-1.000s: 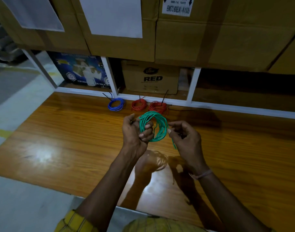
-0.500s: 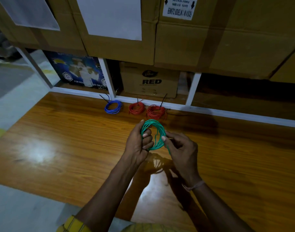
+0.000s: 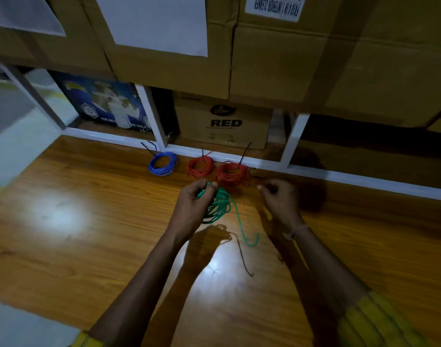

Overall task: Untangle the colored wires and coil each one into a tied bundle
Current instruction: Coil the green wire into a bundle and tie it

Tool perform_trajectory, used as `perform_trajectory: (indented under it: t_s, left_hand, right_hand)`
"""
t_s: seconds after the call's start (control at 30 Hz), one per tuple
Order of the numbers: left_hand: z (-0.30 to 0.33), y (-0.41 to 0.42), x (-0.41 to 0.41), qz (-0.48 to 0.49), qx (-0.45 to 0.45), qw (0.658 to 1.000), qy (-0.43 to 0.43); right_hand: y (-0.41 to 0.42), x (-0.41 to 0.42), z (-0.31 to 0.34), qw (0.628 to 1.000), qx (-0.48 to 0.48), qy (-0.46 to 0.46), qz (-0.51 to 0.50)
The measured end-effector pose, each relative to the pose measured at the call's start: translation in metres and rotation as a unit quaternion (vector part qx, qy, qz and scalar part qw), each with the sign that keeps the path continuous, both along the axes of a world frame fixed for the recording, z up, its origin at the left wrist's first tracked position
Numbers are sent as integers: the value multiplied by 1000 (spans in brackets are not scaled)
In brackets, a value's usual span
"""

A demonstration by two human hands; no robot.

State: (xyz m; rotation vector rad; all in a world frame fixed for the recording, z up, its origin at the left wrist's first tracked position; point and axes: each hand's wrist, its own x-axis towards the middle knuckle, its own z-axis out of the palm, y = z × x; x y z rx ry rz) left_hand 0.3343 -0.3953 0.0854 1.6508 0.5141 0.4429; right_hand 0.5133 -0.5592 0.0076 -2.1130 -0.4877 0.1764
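My left hand (image 3: 191, 206) grips the top of a green wire coil (image 3: 219, 206) just above the wooden table (image 3: 89, 221). The coil hangs loose, and its free tail (image 3: 242, 229) curves down and to the right. Apart from the coil, off to its right, is my right hand (image 3: 279, 199), its fingers loosely curled with nothing visible in them. Three tied bundles lie along the table's far edge: a blue one (image 3: 163, 163) and two red ones (image 3: 201, 166) (image 3: 232, 172), each with a black tie sticking up.
A white shelf frame (image 3: 292, 141) runs along the table's far edge, with a "RED" cardboard box (image 3: 224, 121) and a blue printed box (image 3: 106, 103) behind it. Large cartons (image 3: 289, 58) overhang from above. Pale floor (image 3: 19, 146) shows at the left.
My right hand has let go of the green coil and moved right. The coil now hangs from my left hand alone, its tail dropped loose. Both hands moved farther forward towards the red bundles.
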Motion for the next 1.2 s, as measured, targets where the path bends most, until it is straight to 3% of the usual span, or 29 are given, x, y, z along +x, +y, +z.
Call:
perform_trajectory:
  t_s: [0.2,0.37,0.47,0.53,0.63,0.83,1.2]
  left_hand:
    - [-2,12,7,-10,-34,999,13]
    - [-12,17,9,-19,-67,997,26]
    - [-14,19,10,-22,-90,995,27]
    - [-14,18,11,-12,-91,995,34]
    - [-7,13,11,-5,-87,995,42]
    - [2,9,5,18,-108,993,50]
    - [28,-22,-21,13,-115,991,61]
  right_hand:
    - [32,69,-31,971,-219,-98,13]
    - [43,73,-37,954,-274,-114,-29]
    - [42,68,-46,944,-313,-76,-68]
    - [31,62,-54,944,-324,-55,-33]
    - [21,38,-30,965,-248,-53,71]
    - [-8,-12,62,996,-3,27,87]
    - [-63,-80,159,978,46,12,203]
